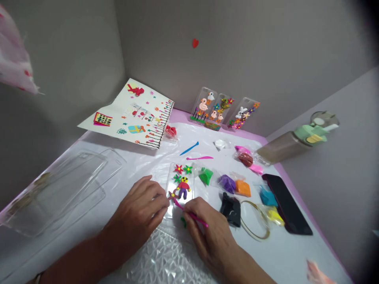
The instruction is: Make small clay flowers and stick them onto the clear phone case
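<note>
A clear phone case (pixel 179 185) lies on the white sheet, decorated with clay flowers and a small clay figure (pixel 183 187) in red and purple. My left hand (pixel 139 215) rests at its left edge, fingertips pinching near a small flower on the case. My right hand (pixel 207 232) grips a thin pink modelling tool (pixel 191 215), whose tip touches the case by that flower. A bit of green clay (pixel 184 222) lies under my right fingers.
Clay pieces in bags lie to the right: green (pixel 206 176), purple (pixel 227 183), orange (pixel 243 188), black (pixel 231 208), blue (pixel 268 196), yellow (pixel 275 216). A black phone (pixel 286 204), blue tool (pixel 189 148), pink tool (pixel 199 158), decorated cases (pixel 220 110), card (pixel 130 114), bottle (pixel 296 142), clear packaging (pixel 59 185).
</note>
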A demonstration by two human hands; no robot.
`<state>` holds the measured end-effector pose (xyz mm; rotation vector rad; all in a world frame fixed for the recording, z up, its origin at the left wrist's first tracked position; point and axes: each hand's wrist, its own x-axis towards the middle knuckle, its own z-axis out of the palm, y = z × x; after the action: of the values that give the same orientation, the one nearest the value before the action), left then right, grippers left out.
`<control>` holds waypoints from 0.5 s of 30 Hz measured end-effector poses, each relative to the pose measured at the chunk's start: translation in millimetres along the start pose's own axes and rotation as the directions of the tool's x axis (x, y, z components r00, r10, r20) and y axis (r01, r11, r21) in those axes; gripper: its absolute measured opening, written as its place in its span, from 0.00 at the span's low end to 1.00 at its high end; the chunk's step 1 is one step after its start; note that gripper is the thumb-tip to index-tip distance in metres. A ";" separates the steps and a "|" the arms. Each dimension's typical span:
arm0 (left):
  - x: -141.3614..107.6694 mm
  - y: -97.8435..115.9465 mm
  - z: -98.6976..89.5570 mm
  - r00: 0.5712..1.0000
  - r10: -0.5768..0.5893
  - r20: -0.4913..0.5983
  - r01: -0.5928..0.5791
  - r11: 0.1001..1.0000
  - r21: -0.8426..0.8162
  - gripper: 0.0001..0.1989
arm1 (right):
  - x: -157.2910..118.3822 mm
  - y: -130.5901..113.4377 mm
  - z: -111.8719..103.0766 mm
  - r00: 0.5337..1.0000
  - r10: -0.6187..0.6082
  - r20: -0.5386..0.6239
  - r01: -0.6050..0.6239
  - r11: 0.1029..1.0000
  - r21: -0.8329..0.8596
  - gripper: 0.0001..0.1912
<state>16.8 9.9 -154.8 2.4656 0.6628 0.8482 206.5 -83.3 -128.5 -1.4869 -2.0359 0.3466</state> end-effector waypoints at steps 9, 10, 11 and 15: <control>-1.6 -1.0 1.0 1.000 -0.006 0.004 0.006 1.000 0.002 0.10 | 3.0 -1.0 -0.6 1.000 0.002 0.002 -0.002 0.999 -0.032 0.07; -1.8 -0.9 1.1 1.000 -0.004 0.005 0.004 1.000 0.001 0.10 | 3.0 -0.8 -0.3 1.000 0.004 0.009 -0.004 0.999 -0.033 0.07; -1.9 -0.9 1.1 1.000 -0.002 0.005 0.002 1.000 0.003 0.10 | 2.9 -0.5 0.0 1.000 0.009 0.016 -0.008 0.999 -0.033 0.07; -2.3 -0.2 0.7 1.000 -0.007 0.003 0.007 1.000 0.014 0.10 | 2.3 0.4 1.5 0.999 0.020 0.040 -0.019 0.999 -0.039 0.07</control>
<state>15.6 8.6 -156.5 2.4750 0.6782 0.8403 205.4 -80.8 -129.2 -1.5356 -2.0717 0.3504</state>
